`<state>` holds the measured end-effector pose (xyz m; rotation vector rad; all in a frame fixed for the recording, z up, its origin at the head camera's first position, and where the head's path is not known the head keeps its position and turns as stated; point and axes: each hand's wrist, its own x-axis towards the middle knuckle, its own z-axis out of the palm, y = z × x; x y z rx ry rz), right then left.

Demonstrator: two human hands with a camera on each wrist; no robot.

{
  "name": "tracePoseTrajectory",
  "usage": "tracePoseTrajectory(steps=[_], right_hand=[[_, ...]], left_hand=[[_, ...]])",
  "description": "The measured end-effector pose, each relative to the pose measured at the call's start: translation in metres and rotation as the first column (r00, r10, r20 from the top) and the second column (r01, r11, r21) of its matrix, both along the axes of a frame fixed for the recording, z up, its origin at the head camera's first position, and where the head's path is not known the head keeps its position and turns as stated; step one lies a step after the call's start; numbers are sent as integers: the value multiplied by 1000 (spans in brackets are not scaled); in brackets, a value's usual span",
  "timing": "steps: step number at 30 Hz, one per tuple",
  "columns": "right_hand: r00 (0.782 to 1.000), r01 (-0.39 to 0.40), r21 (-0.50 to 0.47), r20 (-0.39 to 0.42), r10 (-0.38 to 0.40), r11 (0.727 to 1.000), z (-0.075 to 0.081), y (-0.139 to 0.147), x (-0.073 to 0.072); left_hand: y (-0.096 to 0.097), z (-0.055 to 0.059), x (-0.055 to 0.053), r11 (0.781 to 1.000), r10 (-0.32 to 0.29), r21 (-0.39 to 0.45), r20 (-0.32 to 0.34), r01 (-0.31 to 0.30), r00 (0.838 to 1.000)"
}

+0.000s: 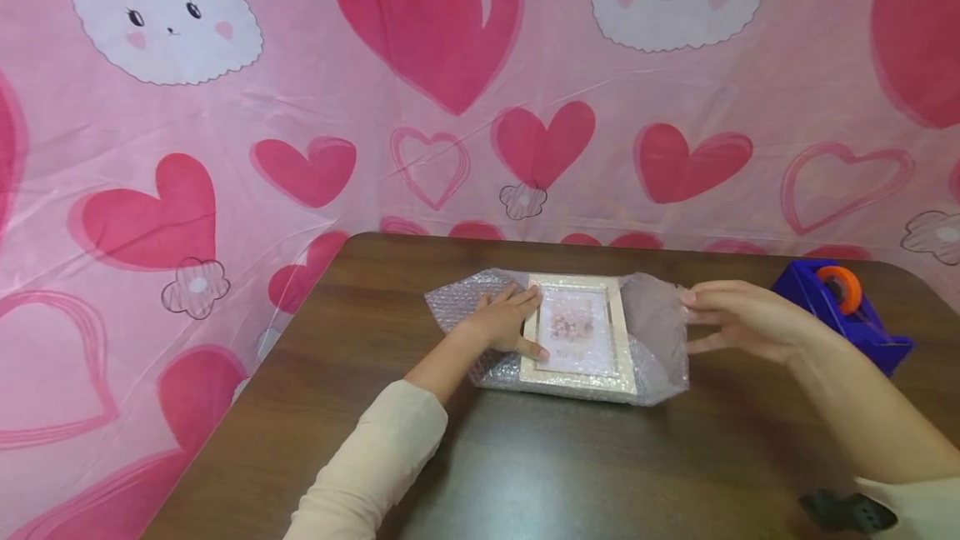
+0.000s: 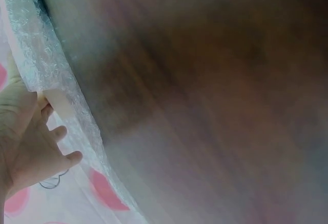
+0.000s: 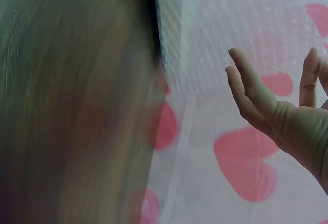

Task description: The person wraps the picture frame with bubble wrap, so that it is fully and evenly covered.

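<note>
A cream picture frame [image 1: 577, 330] with a pale floral print lies face up on the table, with bubble wrap [image 1: 656, 319] spread out past its left and right sides. Whether a layer of wrap also covers the front is hard to tell. My left hand [image 1: 504, 325] rests on the frame's left edge, fingers and thumb spread apart. At the right end of the wrap, my right hand [image 1: 757, 322] holds its fingers extended, with the tips at the wrap's edge. In the right wrist view that hand's fingers [image 3: 251, 88] look fairly straight and separated, near the bubble wrap [image 3: 220, 24].
A blue tape dispenser [image 1: 843, 311] with an orange-cored roll [image 1: 849, 288] stands on the table's right side, just beyond the right hand. The brown wooden table [image 1: 525, 465] ends at a pink heart-patterned cloth [image 1: 450, 132] behind. A black object [image 1: 847, 511] sits by the right sleeve.
</note>
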<state>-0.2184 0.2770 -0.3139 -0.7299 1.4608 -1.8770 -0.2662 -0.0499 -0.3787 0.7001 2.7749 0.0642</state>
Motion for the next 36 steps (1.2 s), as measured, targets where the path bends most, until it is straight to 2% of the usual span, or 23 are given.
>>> tracePoseTrajectory(steps=[5,14,19,25,32,36], right_hand=[[999,-21,-58,30,23,998,-8,-16,-4],[998,1,-7,59,-1,1000,-11,-38,-11],[995,37,28,96,-40,999,-13,-49,-14],[983,117,120,129,-133,986,-18,-60,-17],[966,156,167,181,-185,974,-27,-67,-17],[967,164,199,161,-197,966,-33,-68,-15]], left_hand=[[1,-3,-1,1000,0,-6,-10,0,1000],[1,-2,0,1000,-1,-7,-16,1,1000],[2,-2,0,1000,-2,-7,-19,2,1000],[1,-1,1,1000,-1,-5,-18,1,1000],[0,-4,0,1000,-7,-6,-31,7,1000],[1,-3,0,1000,-16,-12,-38,15,999]])
